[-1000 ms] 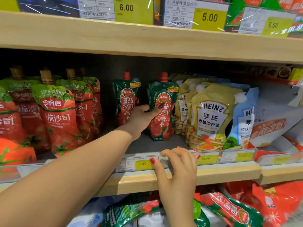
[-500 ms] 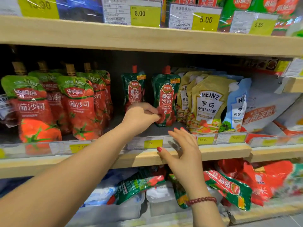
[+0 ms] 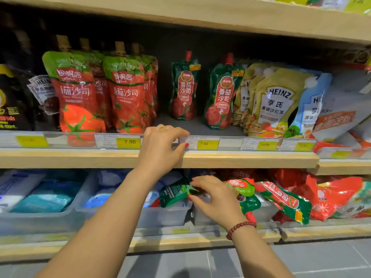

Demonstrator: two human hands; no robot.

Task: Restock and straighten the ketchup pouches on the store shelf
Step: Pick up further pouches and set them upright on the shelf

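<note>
Right hand [image 3: 212, 197] pinches dark green foil ketchup pouch [image 3: 174, 194]; left hand [image 3: 160, 149] grips wooden shelf [image 3: 251, 159] front edge. Best lifted spout-up.

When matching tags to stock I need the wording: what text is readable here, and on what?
"HEINZ": yellow pouch
"亨氏 香甜沙拉酱": the same pouch
"番茄沙司": dark green pouch
"TOMATO KETCHUP": the same pouch
"番茄沙司": red pouch
"7.90": left price tag
"7.90": middle price tag
"12.00": right price tag
Too blurred to read: the tags' fine print, far-right tag, lower-shelf packs.
</note>
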